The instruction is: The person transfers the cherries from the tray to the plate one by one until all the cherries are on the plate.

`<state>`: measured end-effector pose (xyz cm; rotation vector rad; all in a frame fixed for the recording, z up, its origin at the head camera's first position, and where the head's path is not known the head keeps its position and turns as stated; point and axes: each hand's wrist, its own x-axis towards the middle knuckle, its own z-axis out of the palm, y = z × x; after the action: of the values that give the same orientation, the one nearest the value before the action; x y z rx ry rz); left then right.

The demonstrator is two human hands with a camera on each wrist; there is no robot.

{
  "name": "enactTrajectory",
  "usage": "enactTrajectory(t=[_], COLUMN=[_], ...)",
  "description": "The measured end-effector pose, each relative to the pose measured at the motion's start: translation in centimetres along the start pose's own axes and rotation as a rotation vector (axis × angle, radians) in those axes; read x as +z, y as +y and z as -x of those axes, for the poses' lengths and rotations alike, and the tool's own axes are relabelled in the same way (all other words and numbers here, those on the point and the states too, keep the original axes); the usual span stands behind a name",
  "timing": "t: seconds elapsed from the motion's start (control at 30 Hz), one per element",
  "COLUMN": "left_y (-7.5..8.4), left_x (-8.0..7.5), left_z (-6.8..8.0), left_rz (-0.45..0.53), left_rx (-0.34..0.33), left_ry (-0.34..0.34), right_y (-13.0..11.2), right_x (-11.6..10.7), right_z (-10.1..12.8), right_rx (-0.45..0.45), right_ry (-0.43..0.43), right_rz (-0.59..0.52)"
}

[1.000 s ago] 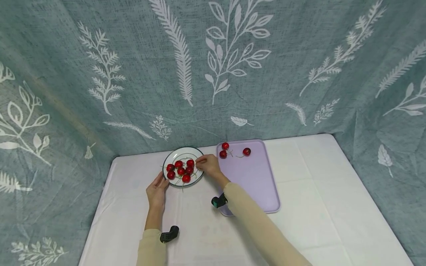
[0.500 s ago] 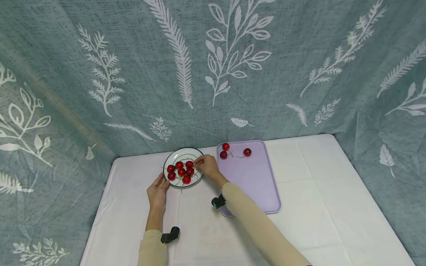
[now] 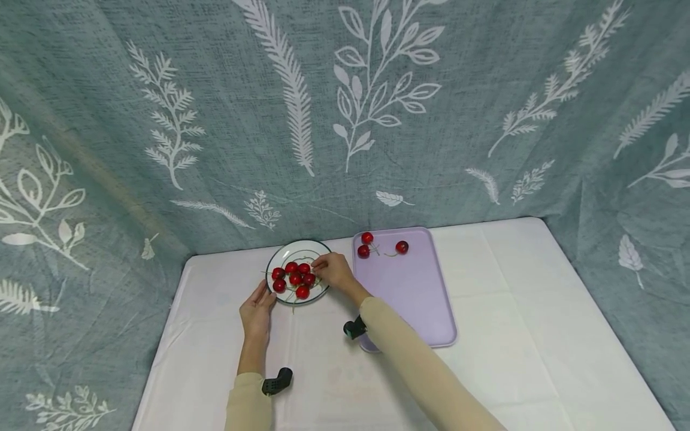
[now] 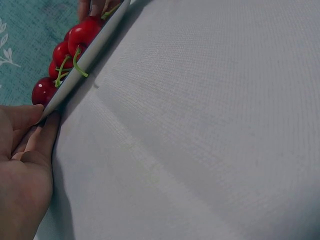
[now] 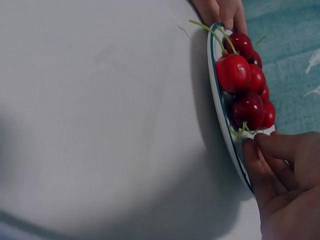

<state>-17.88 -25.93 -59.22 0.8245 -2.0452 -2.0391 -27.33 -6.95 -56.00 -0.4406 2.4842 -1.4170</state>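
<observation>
A white plate with a dark rim (image 3: 293, 249) holds several red cherries (image 3: 295, 279) with green stems. My left hand (image 3: 256, 314) grips the plate's near-left edge; the left wrist view shows its thumb (image 4: 22, 116) on top of the rim and fingers underneath. From the right, my right hand (image 3: 336, 273) reaches over the plate. In the right wrist view, its thumb and finger pinch together at a green stem (image 5: 245, 129), right beside a dark red cherry (image 5: 247, 111). The pinched end of the stem is hidden by the fingertips.
Right of the plate lies a lilac tray (image 3: 401, 299), partly under the right forearm. At its far-left corner are two cherries, with another dark cherry (image 3: 401, 247) a little to their right. A patterned green curtain (image 3: 323, 197) hangs behind the white-covered table (image 3: 501, 311).
My right hand has shifted slightly left over the plate, and the cherry beside its fingertips has moved a little left, closer to the others. The left hand stays at the rim.
</observation>
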Motion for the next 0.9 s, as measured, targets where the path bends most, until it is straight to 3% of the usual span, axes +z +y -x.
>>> enactTrajectory(t=[0.47, 0.73, 0.9], left_y=[-0.3, -0.4, -0.6], left_x=[-0.2, -0.1, -0.1], left_z=[-0.2, -0.3, -0.5], left_rz=[-0.001, 0.004, -0.004], left_rx=[0.008, 0.006, 0.002], left_ry=[0.008, 0.004, 0.002], right_y=[0.3, 0.0, 0.4], right_x=[-1.1, -2.3, -3.8], right_z=[0.2, 0.6, 1.1], right_rx=[-0.190, -0.304, -0.352], right_ry=[-0.039, -0.075, -0.035], right_rz=[0.247, 0.477, 0.493])
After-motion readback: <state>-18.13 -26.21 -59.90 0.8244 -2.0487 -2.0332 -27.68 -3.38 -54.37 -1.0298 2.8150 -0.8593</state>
